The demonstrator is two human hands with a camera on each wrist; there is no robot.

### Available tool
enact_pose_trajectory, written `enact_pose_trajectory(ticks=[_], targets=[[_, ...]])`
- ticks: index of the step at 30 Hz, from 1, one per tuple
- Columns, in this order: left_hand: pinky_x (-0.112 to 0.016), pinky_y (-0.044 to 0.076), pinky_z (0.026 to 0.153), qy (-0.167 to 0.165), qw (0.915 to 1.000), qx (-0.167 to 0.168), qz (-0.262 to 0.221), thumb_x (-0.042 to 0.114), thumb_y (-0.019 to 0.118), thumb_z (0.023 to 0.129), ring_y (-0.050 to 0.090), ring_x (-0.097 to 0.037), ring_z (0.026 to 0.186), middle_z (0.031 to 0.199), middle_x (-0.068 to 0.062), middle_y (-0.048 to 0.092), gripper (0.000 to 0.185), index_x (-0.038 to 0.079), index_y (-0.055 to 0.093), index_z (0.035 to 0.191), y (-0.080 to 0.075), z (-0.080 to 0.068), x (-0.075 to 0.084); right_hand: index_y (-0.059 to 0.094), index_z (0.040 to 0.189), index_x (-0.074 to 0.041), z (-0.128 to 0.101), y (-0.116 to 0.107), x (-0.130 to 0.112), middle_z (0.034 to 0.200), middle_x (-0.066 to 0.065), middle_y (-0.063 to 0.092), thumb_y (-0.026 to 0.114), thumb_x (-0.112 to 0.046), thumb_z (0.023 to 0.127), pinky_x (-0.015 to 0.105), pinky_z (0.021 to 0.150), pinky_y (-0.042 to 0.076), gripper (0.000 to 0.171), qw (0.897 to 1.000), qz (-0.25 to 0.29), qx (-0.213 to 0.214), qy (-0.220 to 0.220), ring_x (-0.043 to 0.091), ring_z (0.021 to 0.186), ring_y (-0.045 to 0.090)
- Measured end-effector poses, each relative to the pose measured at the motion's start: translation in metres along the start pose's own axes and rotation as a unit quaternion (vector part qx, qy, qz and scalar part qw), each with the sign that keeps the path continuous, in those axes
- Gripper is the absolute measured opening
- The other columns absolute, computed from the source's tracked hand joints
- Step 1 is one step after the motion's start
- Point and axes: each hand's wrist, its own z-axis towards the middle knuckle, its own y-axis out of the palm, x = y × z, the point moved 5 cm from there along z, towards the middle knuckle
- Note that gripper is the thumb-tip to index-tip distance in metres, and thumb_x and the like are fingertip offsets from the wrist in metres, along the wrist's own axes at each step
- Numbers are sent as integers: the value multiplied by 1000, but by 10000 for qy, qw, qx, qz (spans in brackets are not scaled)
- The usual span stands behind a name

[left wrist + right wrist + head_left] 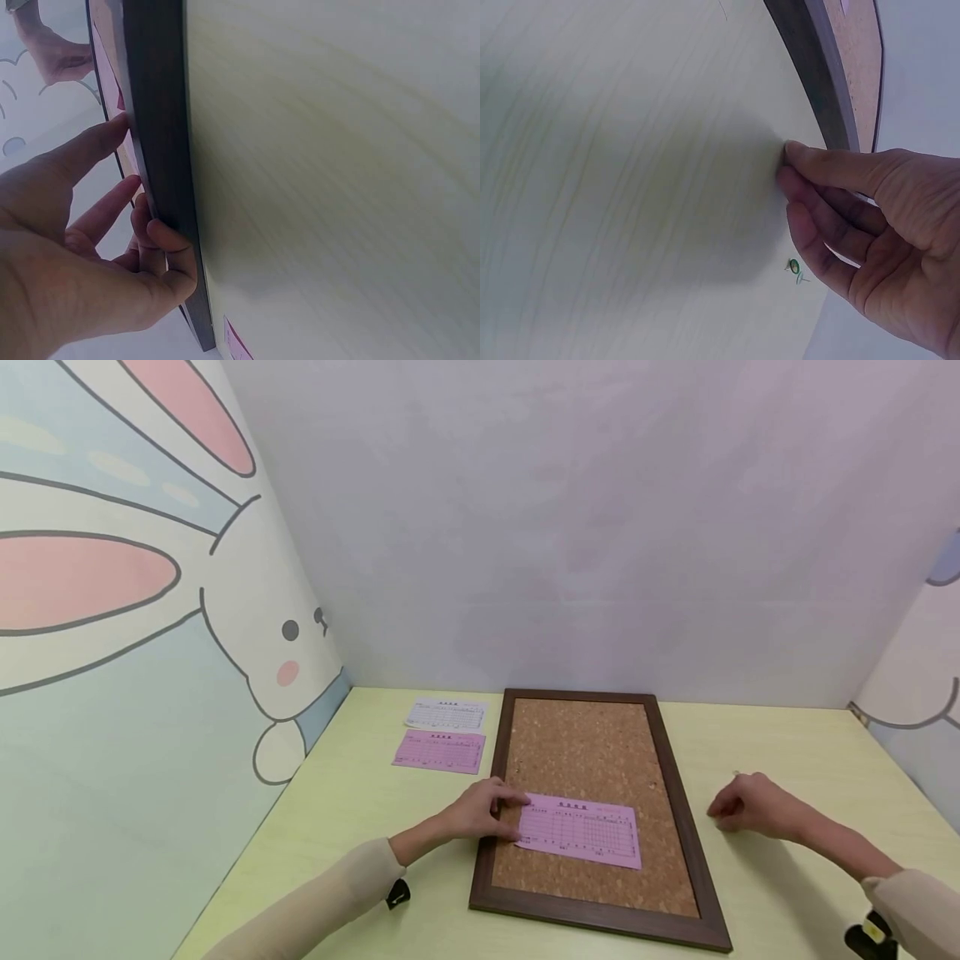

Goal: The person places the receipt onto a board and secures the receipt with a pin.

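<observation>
One pink slip [581,831] lies on corkboard [600,739], unpinned; left hand [480,810] presses it, fingers straight. Right hand [750,806], empty, fingers curled, by green pin [795,268]. Two slips [442,735] left.

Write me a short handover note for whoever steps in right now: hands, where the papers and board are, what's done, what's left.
Left hand: fingers press the left edge of the pink form flat on the cork board.
Right hand: fingers curled on the table right of the board; whether it grips anything is unclear. A green pushpin lies on the table by that hand.
A second pink form and a white form lie on the table left of the board.
Done: one form laid on the board.
Left, likely: no pin visible in it yet; two forms wait.
</observation>
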Motion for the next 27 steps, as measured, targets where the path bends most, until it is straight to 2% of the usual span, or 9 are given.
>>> enact_pose_trajectory(ticks=[2, 6, 9, 11, 16, 27], targets=[[-18, 33, 70, -13, 10000, -8, -21, 13, 87, 80, 44, -15, 84, 102, -9, 62, 47, 3, 73, 123, 0, 0, 1, 80, 87, -3, 1, 0, -1, 79, 0, 77, 84, -2, 77, 22, 59, 51, 10, 10000, 9, 3, -34, -7, 71, 60], [-18, 33, 70, -33, 10000, -19, -23, 13, 87, 80, 44, -15, 84, 101, -9, 62, 47, 3, 73, 123, 0, 0, 1, 78, 87, -9, 2, 0, -2, 73, -13, 69, 86, -5, 75, 28, 66, 53, 14, 9989, -410, 212, 20, -10, 67, 53], [-18, 33, 70, -2, 10000, -26, -6, 13, 88, 80, 44, -14, 83, 99, -9, 61, 47, 3, 73, 123, 0, 0, 0, 78, 87, -9, 1, 0, -1, 73, -16, 65, 86, -6, 75, 31, 70, 52, 15, 9978, -598, 238, 186, -10, 65, 48], [-18, 33, 69, 30, 10000, -27, 2, 14, 88, 80, 44, -14, 82, 97, -8, 60, 47, 3, 73, 123, 0, 1, -1, 78, 86, -5, 1, 0, 0, 74, -10, 69, 85, -4, 77, 26, 63, 50, 11, 9984, -463, 164, 284, -8, 65, 50], [-18, 33, 69, 41, 10000, -23, 23, 14, 88, 80, 44, -13, 82, 97, -7, 60, 47, 4, 73, 123, 1, 1, -3, 78, 80, -7, 3, -1, 0, 76, -3, 75, 83, -3, 79, 21, 56, 49, 6, 9988, -345, 47, 344, -7, 66, 57], [-18, 34, 70, -15, 10000, -73, 6, 15, 87, 81, 42, -11, 83, 99, -7, 58, 48, 4, 72, 125, 1, 2, -3, 79, 85, -9, 8, 3, -3, 80, -4, 76, 80, -4, 83, 21, 57, 49, 5, 9994, -125, -48, 318, -7, 68, 59]])
